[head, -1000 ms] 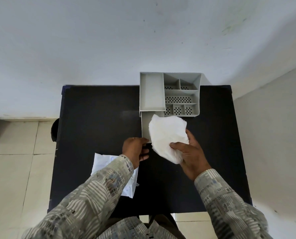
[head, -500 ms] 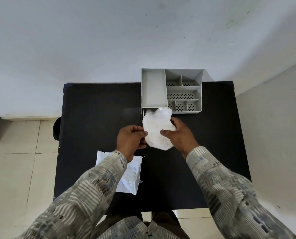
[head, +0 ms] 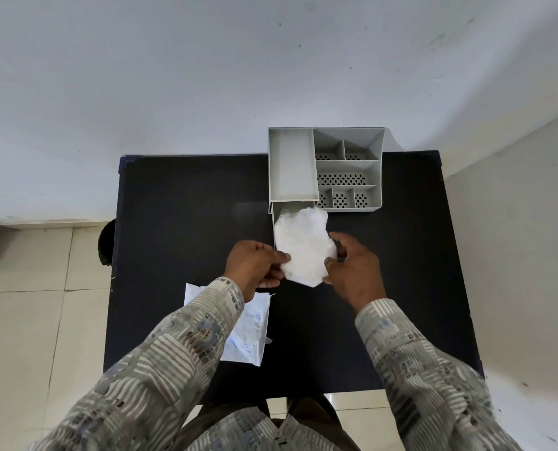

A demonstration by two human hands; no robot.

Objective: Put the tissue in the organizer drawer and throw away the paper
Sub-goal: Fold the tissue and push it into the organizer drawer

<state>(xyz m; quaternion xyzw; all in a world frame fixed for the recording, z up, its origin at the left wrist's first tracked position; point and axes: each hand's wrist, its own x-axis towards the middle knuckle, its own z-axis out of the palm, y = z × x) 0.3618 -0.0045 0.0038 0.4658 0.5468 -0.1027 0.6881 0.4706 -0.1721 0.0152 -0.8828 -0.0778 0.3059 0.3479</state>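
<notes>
A crumpled white tissue lies over the pulled-out drawer of the grey organizer, hiding most of the drawer. My left hand pinches the tissue's near left edge. On the tissue's right side, my right hand grips it with curled fingers. A white printed paper lies flat on the black table near the front left, partly under my left sleeve.
The black table stands against a white wall. The organizer sits at its back edge, with several perforated compartments on its right side. Tiled floor lies on both sides, and a dark round object sits by the table's left edge.
Both hands brought the tissue forward and down over the open drawer. My left hand has moved from the drawer front to the tissue's edge.
</notes>
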